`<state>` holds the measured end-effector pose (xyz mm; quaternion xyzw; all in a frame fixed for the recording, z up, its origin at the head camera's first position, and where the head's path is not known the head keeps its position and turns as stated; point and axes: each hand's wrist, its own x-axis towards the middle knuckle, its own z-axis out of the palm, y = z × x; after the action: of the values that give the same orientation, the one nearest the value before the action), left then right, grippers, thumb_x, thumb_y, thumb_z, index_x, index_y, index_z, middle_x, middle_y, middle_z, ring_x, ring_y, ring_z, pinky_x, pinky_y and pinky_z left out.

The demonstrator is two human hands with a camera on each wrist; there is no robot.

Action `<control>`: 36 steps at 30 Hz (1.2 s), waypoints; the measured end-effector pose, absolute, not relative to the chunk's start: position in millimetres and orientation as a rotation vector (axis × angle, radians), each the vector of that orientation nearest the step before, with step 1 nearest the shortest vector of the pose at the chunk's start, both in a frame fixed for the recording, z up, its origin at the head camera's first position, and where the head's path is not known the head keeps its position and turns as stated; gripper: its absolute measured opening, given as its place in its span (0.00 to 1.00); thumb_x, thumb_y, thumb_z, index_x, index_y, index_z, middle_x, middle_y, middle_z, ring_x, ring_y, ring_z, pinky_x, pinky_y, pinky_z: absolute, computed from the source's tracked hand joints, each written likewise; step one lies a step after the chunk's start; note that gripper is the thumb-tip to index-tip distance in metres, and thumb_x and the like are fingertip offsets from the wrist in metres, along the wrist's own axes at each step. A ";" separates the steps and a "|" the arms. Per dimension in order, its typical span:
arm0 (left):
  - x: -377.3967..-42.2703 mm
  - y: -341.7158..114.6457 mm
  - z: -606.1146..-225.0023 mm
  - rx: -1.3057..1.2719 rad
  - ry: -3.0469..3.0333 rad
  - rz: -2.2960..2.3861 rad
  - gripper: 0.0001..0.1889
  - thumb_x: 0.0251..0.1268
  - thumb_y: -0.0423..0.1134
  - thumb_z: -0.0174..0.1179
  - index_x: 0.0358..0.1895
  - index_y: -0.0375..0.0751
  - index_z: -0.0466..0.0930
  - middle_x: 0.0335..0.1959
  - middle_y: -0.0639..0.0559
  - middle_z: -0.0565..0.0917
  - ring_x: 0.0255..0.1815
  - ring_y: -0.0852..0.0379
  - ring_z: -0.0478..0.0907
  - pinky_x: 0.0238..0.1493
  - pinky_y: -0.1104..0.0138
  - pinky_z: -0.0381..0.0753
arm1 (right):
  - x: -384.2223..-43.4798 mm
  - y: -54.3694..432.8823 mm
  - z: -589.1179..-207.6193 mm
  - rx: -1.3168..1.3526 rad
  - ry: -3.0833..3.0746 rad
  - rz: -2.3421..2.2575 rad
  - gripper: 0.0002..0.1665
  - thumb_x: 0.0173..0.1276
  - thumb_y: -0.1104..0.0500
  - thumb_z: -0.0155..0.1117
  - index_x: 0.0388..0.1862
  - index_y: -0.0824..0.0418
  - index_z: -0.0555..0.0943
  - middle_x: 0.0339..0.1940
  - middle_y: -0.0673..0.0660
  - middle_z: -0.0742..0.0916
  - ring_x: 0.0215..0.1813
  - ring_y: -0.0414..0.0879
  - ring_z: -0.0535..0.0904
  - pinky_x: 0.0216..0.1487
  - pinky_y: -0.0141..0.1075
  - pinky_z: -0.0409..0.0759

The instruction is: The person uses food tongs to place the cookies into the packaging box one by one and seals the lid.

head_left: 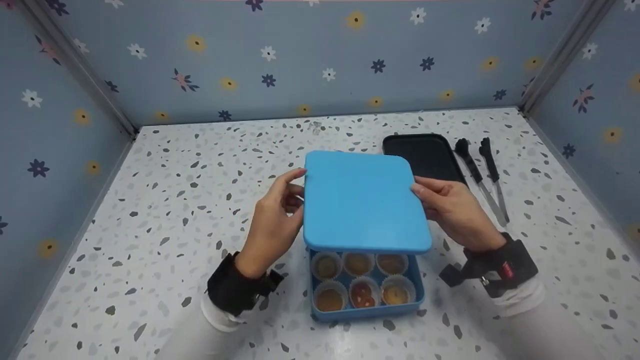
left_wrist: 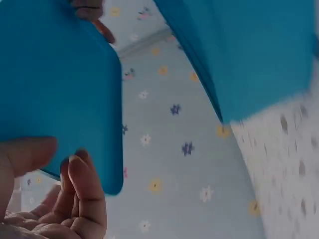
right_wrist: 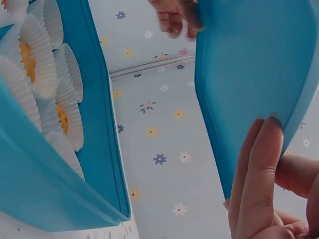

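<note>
A blue lid (head_left: pixel 365 202) is held tilted above a blue lunch box (head_left: pixel 370 314). The left hand (head_left: pixel 276 220) has its fingertips at the lid's left edge, thumb and fingers bent around it. On the opposite edge, the right hand (head_left: pixel 452 207) pinches the lid between thumb and fingers. Its fingers (right_wrist: pixel 264 164) lie along the lid's underside in the right wrist view. Inside the box, white paper cups (head_left: pixel 327 266) hold food pieces, one of them with red items (head_left: pixel 362 294). The lid hides the rear of the box.
A black tray (head_left: pixel 422 150) lies at the back right, partly behind the lid. Beside it are tongs (head_left: pixel 487 175) with black tips and metal handles. Flower-patterned panels (head_left: pixel 300 60) stand around the speckled tabletop (head_left: pixel 175 210) at the back and sides.
</note>
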<state>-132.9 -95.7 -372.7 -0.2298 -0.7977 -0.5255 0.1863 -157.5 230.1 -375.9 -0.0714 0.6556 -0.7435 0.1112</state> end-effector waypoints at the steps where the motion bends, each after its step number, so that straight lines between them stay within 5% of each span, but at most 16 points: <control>1: -130.0 -95.4 -370.0 -0.618 -2.288 -1.591 0.28 0.68 0.23 0.57 0.71 0.32 0.65 0.43 0.47 0.83 0.36 0.56 0.81 0.38 0.66 0.82 | -156.7 230.4 -375.6 -0.201 1.934 -2.179 0.35 0.75 0.59 0.60 0.74 0.72 0.62 0.23 0.47 0.76 0.28 0.37 0.72 0.41 0.34 0.82; 6: -117.7 -99.2 -360.2 -0.486 -2.457 -1.988 0.29 0.77 0.28 0.45 0.77 0.31 0.50 0.36 0.44 0.84 0.27 0.45 0.79 0.29 0.65 0.81 | -150.8 233.9 -379.4 -0.178 2.013 -2.122 0.35 0.74 0.58 0.61 0.73 0.73 0.64 0.42 0.53 0.88 0.41 0.41 0.83 0.46 0.37 0.84; 10: -113.0 -101.7 -364.1 -0.436 -2.672 -1.927 0.35 0.77 0.39 0.54 0.77 0.29 0.48 0.28 0.49 0.80 0.23 0.51 0.76 0.25 0.68 0.77 | -144.8 236.3 -387.1 -0.210 2.142 -1.958 0.34 0.74 0.55 0.63 0.71 0.72 0.68 0.53 0.60 0.87 0.44 0.48 0.86 0.44 0.41 0.85; 16: -108.3 -103.9 -381.1 -0.502 -2.891 -1.715 0.43 0.72 0.44 0.60 0.76 0.25 0.44 0.25 0.55 0.78 0.17 0.62 0.66 0.19 0.70 0.68 | -134.2 239.9 -394.8 -0.331 2.283 -1.608 0.35 0.74 0.54 0.63 0.72 0.71 0.67 0.41 0.64 0.89 0.31 0.54 0.87 0.33 0.46 0.86; 21: -103.8 -102.3 -391.9 -0.564 -2.966 -1.564 0.43 0.73 0.45 0.60 0.75 0.21 0.45 0.21 0.57 0.78 0.19 0.62 0.68 0.20 0.70 0.68 | -128.1 238.3 -397.0 -0.461 2.419 -1.385 0.35 0.75 0.52 0.61 0.72 0.73 0.66 0.31 0.59 0.89 0.20 0.51 0.83 0.24 0.49 0.83; 27: -99.4 -100.0 -397.2 -0.539 -3.030 -1.488 0.43 0.73 0.46 0.59 0.76 0.22 0.45 0.23 0.56 0.79 0.19 0.61 0.71 0.19 0.68 0.71 | -125.4 234.0 -404.1 -0.551 2.528 -1.245 0.32 0.76 0.51 0.59 0.72 0.67 0.69 0.15 0.53 0.82 0.14 0.48 0.77 0.16 0.41 0.78; 36: -99.4 -100.0 -401.4 -0.521 -3.039 -1.545 0.43 0.73 0.45 0.59 0.77 0.26 0.44 0.24 0.54 0.79 0.22 0.58 0.76 0.21 0.66 0.76 | -125.2 231.6 -406.6 -0.614 2.600 -1.179 0.26 0.76 0.52 0.59 0.68 0.62 0.75 0.11 0.48 0.77 0.12 0.45 0.73 0.14 0.35 0.72</control>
<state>-99.4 -100.0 -401.4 -0.1492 -0.8708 -0.4428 -0.1528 -125.2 231.6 -406.6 -0.2090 0.8849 -0.4013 0.1108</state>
